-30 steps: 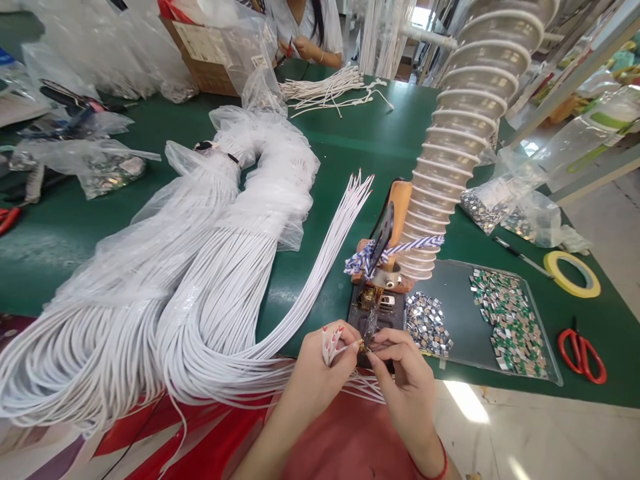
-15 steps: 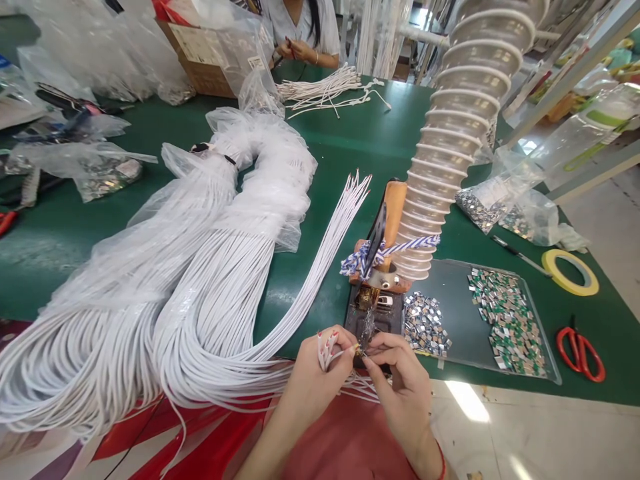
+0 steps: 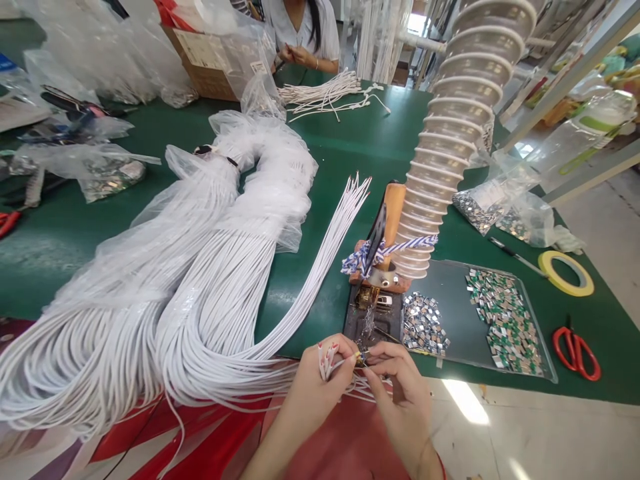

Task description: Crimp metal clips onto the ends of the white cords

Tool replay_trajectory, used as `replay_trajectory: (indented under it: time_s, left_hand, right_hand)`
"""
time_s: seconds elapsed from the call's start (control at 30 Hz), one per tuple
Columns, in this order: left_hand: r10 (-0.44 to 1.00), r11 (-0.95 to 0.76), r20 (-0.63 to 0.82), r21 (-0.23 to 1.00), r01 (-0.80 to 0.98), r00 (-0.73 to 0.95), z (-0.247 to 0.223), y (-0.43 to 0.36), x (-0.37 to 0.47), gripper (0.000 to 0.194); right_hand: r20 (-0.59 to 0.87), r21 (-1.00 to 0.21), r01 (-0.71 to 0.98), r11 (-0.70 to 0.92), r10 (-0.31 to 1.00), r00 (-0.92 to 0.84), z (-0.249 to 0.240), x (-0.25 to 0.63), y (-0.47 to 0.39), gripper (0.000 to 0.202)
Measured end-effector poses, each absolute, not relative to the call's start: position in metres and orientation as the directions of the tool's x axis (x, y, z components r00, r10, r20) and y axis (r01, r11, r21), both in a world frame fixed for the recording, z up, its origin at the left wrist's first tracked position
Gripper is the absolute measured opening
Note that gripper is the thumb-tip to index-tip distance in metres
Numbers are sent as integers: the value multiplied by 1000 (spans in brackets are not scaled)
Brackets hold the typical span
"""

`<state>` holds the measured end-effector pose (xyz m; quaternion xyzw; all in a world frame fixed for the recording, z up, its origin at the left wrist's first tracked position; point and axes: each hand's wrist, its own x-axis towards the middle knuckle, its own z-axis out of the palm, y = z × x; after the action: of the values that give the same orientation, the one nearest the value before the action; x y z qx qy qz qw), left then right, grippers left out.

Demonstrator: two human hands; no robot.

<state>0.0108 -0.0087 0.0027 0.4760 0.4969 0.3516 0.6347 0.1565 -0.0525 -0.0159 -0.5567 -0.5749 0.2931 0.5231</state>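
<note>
My left hand (image 3: 320, 380) is closed around several white cables (image 3: 327, 363) with reddish tips, at the table's front edge. One cable reaches out between its thumb and forefinger to a small yellowish end piece (image 3: 359, 357). My right hand (image 3: 400, 383) pinches at that same spot from the other side. What lies between its fingertips is too small to name. Just beyond both hands stands a black base (image 3: 356, 321) with a wooden-handled stand (image 3: 394, 200). A large bundle of white cables (image 3: 210, 300), partly wrapped in clear plastic, lies to the left.
A ribbed clear hose (image 3: 440, 147) rises behind the stand. On the right, a tray (image 3: 457, 280) bears metal connectors (image 3: 425, 325) and small green boards (image 3: 510, 327). Red-handled scissors (image 3: 575, 357), yellow tape (image 3: 545, 267) and bagged parts (image 3: 483, 203) lie around it. A co-worker (image 3: 305, 40) sits opposite.
Both hands have drawn slightly down, away from the black base, with the cable end between them. The whole view has shifted a little. Across the table, the co-worker's hands have moved slightly.
</note>
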Motion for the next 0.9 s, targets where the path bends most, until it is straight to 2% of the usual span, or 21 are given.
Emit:
replay_trajectory:
  time_s: [0.17, 0.27, 0.33, 0.43, 0.57, 0.67, 0.77, 0.83, 0.9]
  left_hand:
    - [891, 264, -261, 964, 44, 371, -1, -28, 12, 26]
    - [842, 246, -245, 967, 62, 480, -2, -42, 15, 35]
    - [808, 226, -216, 973, 52, 549, -3, -48, 18, 34]
    - [769, 243, -229, 968, 58, 596, -5, -53, 21, 35]
    - [718, 431, -362, 902, 29, 595, -12, -56, 23, 47]
    - [665, 572, -444, 819, -28, 601, -16, -59, 24, 40]
    - [587, 675, -512, 737, -31, 627, -15, -58, 23, 25]
    - [576, 671, -489, 740, -37, 655, -12, -54, 22, 19]
    - [608, 596, -399, 801, -62, 687, -6, -48, 19, 23]
  right_hand:
    - [230, -948, 246, 201, 969, 95, -14, 179, -59, 11]
    - [188, -972, 171, 162, 971, 147, -9, 204, -63, 11]
    - [154, -980, 156, 124, 968, 197, -3, 220, -67, 12]
    - [160, -969, 216, 120, 971, 176, 10, 235, -72, 10]
    - [144, -915, 376, 145, 989, -30, 23, 224, -73, 8]
    - [114, -887, 424, 185, 976, -186, 21, 199, -69, 11]
    - [187, -872, 401, 282, 948, -259, 13, 178, -65, 14]
    - [212, -874, 386, 296, 946, -246, 9, 171, -63, 23]
    - [179, -899, 357, 255, 956, -231, 8, 171, -61, 28]
